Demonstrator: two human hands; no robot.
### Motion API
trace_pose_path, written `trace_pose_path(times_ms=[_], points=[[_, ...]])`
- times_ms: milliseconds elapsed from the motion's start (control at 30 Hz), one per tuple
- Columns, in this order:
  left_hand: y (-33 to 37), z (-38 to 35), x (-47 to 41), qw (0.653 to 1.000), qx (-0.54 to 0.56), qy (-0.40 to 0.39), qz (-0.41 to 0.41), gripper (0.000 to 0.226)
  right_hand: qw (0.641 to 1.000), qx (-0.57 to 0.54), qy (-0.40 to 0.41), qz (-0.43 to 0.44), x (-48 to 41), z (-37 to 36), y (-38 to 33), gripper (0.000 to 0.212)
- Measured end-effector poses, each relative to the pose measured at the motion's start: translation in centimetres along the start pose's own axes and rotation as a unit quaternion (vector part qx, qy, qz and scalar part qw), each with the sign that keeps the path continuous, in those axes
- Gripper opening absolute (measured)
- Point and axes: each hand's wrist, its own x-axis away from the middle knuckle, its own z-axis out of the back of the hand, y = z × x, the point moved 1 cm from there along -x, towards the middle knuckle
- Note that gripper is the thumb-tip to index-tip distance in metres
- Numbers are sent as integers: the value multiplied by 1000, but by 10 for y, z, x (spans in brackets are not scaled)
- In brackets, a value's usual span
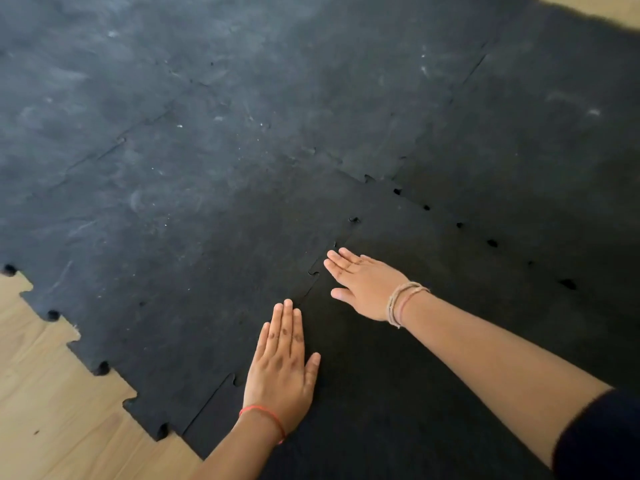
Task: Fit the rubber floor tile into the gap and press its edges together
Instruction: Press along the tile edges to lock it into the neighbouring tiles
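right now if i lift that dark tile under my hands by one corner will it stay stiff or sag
Probably sag a little: the rubber tile looks thin and lies flat under the left hand and right hand. Likely heavy for its size, being a broad dense sheet. Its interlocking seam would likely resist sliding.

There is one view only, from a wide-angle camera worn on the head, looking forward and steeply down at the floor. It sits close above the work: both forearms enter from the bottom edge, the left hand (282, 368) at about 6 o'clock and the right hand (363, 285) just right of centre, its arm running in from 4 o'clock. Black mat (242, 150) fills most of the frame and stretches away toward 12 o'clock. Bare wood floor (52, 410) shows at 8 o'clock and again as a sliver at 1 o'clock. Straight seams bow slightly near the edges.
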Motion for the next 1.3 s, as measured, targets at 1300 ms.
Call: trace_pose_path(times_ms=[1300], points=[[63, 18, -207, 984, 2, 20, -176, 55, 922, -110, 247, -276, 9, -30, 78, 73]])
